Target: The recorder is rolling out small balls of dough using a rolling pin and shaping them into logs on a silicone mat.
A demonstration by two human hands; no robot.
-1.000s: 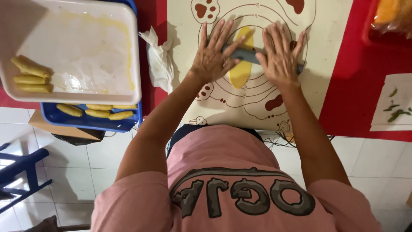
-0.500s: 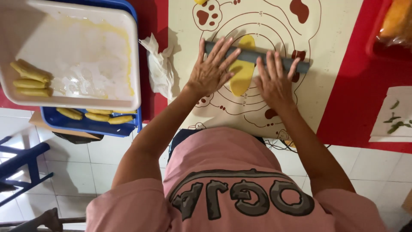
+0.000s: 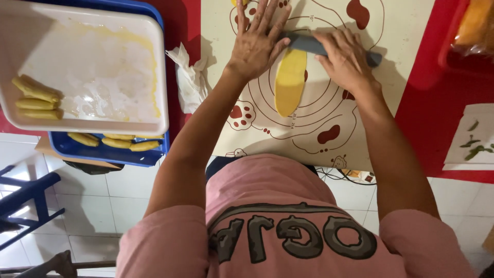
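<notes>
At the far left a white tray [image 3: 103, 67] rests on a blue tray [image 3: 110, 152]; three yellow dough rolls [image 3: 35, 98] lie side by side at the white tray's left edge, and a smear of flour and yellow residue covers its middle; more yellow rolls [image 3: 116, 141] show in the blue tray just below the white one's rim; beside the trays a crumpled piece of white plastic [image 3: 189, 77] lies on the red counter [image 3: 417, 108], touching the left edge of a cream baking mat [image 3: 401, 46] printed with circles and brown paw marks; the left hand [image 3: 254, 44] lies flat with its fingers spread, palm pressing down on the left end of a grey rolling pin [image 3: 311, 45], so its grip is open and holds nothing; under the pin, in the middle of the mat's circles, a strip of yellow dough [image 3: 289, 82] stretches flat and long toward the person; the right hand [image 3: 345, 59] also lies palm down with fingers loosely spread over the pin's right part, pressing rather than clasping, and the pin's dark end shows just past it; further right a red tray [image 3: 453, 59] holds something orange under clear wrap, and a white sheet [image 3: 471, 141] with small green sprigs lies at the counter's right edge.
</notes>
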